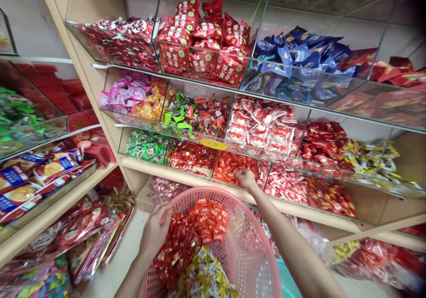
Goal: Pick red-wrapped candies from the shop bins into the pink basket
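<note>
My left hand (157, 227) is closed on the left rim of a pink plastic basket (264, 249) with a pierced wall. Inside it lie heaps of dark red wrapped candies (176, 244), orange-red wrapped candies (209, 220) and yellow-and-white wrapped candies (206, 273). Beyond the basket, my right hand (245, 179) reaches over the front of a bottom-shelf compartment of orange-red wrapped candies (224, 164). Its fingers are curled closed at the edge of that pile, and whatever they hold is hidden.
Clear dividers split the shelves; a yellow oval tag (214, 144) sits on the middle shelf's edge. Green candies (146, 146) and red-and-white candies (286, 183) flank the orange-red ones. Left stands a side shelf with packaged biscuits (60, 167). Bagged goods (382, 260) lie below right.
</note>
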Demonstrator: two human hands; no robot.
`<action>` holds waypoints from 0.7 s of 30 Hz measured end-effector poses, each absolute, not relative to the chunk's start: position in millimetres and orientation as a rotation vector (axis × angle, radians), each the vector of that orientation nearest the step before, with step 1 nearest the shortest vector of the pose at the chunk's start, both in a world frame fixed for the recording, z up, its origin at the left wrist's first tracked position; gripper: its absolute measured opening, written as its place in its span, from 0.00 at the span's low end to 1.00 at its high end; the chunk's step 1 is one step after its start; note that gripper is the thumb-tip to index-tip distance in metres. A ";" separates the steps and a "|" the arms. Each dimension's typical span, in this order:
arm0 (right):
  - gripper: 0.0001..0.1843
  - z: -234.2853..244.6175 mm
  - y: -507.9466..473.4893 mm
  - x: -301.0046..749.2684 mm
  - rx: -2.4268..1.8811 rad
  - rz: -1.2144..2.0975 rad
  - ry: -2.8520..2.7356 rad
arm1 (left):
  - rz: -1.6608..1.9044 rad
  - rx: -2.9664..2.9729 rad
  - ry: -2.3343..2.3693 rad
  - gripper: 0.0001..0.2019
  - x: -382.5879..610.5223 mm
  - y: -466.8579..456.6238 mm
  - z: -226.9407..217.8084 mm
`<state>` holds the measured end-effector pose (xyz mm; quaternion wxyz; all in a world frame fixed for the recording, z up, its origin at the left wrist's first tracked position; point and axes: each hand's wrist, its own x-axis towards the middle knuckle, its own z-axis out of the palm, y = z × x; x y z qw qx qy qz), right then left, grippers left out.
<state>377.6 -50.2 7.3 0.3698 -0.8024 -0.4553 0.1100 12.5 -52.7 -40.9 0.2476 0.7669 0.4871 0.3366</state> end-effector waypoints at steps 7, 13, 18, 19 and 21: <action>0.16 46.1 -106.2 348.5 -1.762 0.272 -1.235 | 0.945 2.107 1.301 0.13 12.5 -49.5 -45.8; 0.16 24.1 -167.3 309.0 -1.731 0.582 -1.162 | 0.921 2.113 1.295 0.14 12.9 -49.0 -44.8; 0.14 -34.4 -185.1 297.4 -1.786 0.869 -0.986 | 0.932 2.122 1.294 0.15 12.6 -49.7 -43.6; 0.13 -44.4 -186.0 297.0 -1.798 0.920 -0.929 | 0.935 2.121 1.297 0.15 12.5 -49.9 -43.5; 0.12 -60.5 -186.5 296.9 -1.826 1.028 -0.801 | 0.938 2.115 1.304 0.14 12.5 -50.1 -43.6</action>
